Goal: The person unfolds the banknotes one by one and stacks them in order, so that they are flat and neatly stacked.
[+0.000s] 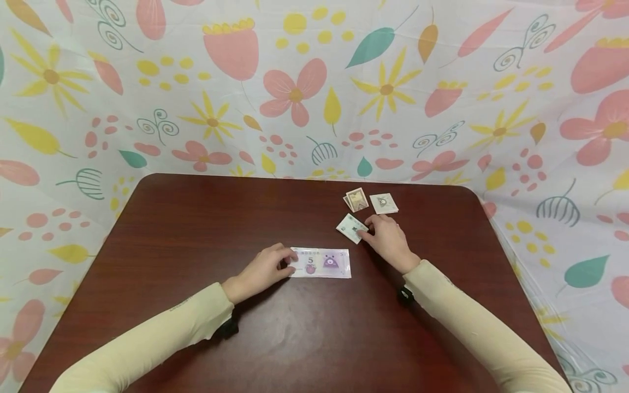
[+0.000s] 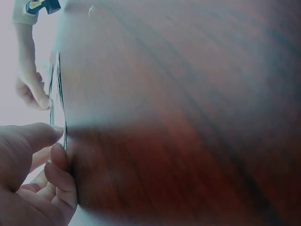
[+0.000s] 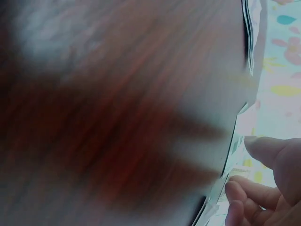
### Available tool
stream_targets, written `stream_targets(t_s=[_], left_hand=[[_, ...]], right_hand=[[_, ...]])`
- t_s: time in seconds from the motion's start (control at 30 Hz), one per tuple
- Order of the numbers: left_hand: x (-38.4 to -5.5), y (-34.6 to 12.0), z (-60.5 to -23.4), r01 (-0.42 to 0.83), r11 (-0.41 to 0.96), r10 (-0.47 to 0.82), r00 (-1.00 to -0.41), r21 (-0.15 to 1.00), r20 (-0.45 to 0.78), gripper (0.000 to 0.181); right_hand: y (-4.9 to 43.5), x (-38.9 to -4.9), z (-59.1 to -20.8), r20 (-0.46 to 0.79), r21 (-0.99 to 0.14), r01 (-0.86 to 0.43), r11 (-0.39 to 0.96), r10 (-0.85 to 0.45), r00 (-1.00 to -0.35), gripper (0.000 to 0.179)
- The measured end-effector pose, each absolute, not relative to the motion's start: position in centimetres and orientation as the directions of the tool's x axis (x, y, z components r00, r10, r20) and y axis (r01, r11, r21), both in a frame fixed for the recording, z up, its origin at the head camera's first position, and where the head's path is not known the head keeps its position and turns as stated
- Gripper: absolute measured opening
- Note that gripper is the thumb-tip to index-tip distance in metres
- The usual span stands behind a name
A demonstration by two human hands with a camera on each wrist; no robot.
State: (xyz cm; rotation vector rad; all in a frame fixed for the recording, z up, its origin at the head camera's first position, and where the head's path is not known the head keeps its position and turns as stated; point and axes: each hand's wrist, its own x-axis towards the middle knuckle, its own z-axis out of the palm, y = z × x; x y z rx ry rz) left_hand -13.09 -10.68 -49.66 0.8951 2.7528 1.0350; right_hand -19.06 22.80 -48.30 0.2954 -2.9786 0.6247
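Observation:
My left hand (image 1: 263, 271) pinches the left end of a purple play banknote (image 1: 324, 263) printed with a 5 and a cartoon animal. In the left wrist view, thumb and fingertips close on the thin edges of the layered paper (image 2: 61, 89). Further back, my right hand (image 1: 388, 240) grips the right corner of a pale folded banknote (image 1: 350, 228) between thumb and fingers. From the right wrist, the thumb (image 3: 263, 148) and curled forefinger sit at this note's edges. The right palm is turned from the head view.
Just behind the right hand lie a brown folded banknote (image 1: 357, 200) and a whitish folded banknote (image 1: 384, 203). All rest on a dark reddish-brown table (image 1: 206, 218) with rounded far corners. A flower-patterned cloth (image 1: 275, 142) hangs along its back and sides.

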Motion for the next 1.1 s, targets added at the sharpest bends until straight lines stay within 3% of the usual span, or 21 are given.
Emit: stream_targets(t_s=[0.4,0.7,0.87,1.1], left_hand=[[-13.06,-10.72,-49.76,0.513,0.598,0.547,-0.823,0.615,0.155,0.018],[-13.01,-10.63,-49.6,0.513,0.616,0.551,-0.823,0.598,0.138,0.018],[-13.1,-10.56,-49.55,0.519,0.628,0.543,-0.826,0.58,0.151,0.014],[-13.19,-10.78,-49.76,0.524,0.621,0.526,-0.83,0.582,0.186,0.01]], right_hand=[[22.25,-19.24,-48.56,0.094,-0.363,-0.165,0.917,-0.14,-0.986,0.037],[22.33,-19.47,-48.82,0.172,-0.416,-0.222,0.882,-0.164,-0.971,0.008],[22.33,-19.49,-48.79,0.199,-0.472,-0.255,0.844,-0.18,-0.963,0.007],[22.51,-19.34,-47.89,0.123,-0.556,-0.21,0.804,-0.171,-0.978,0.006]])
